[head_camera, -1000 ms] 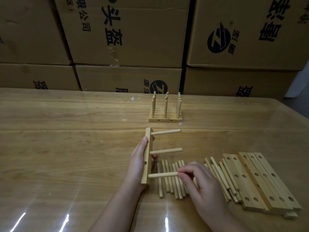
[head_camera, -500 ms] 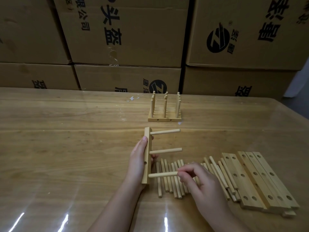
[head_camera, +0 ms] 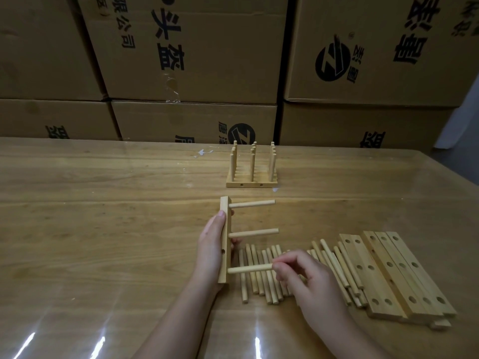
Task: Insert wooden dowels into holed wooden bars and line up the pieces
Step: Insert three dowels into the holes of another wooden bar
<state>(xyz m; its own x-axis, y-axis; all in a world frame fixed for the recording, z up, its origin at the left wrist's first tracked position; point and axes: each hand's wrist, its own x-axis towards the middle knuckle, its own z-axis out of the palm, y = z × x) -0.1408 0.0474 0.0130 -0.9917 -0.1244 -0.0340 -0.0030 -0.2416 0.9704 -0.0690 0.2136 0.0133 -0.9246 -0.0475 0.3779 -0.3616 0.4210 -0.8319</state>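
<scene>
- Gripping holed bar [head_camera: 225, 239] with left hand [head_camera: 211, 244]: thumb laid up the left face, fingers curled round the far side, mostly hidden behind the wood with only the tips showing right of it.
- Keeping the bar on its long edge near the middle of table [head_camera: 103, 229], running away from the viewer; cannot tell whether touching the tabletop or just clear of it.
- Showing one open hole in the left face, beside the palm.
- Carrying two upper dowels [head_camera: 251, 204], seated in the bar, projecting level to the right, well apart from each other.
- Pinching lowest dowel [head_camera: 250, 268] at its right end with right hand [head_camera: 308, 278], between thumb and forefinger; other fingers curled under, tips out of sight.
- Meeting the bar at that dowel's left end; depth in the hole not discernible.
- Covering part of the loose dowels [head_camera: 261, 278] with the right hand; laid side by side flat on the table, count not obtainable.
- Touching those dowels on the right: spare bars [head_camera: 396, 275], flat, holes up, packed side by side; one lower piece poking out at the near right corner, mostly buried.
- Standing farther back, well apart from both hands: finished rack [head_camera: 251, 174], dowels upright; rear rows overlapping, number unreadable.
- Backing the table: stacked cardboard boxes [head_camera: 207, 47], print cut by the frame edges.
- Cropping both forearms at the bottom edge.
</scene>
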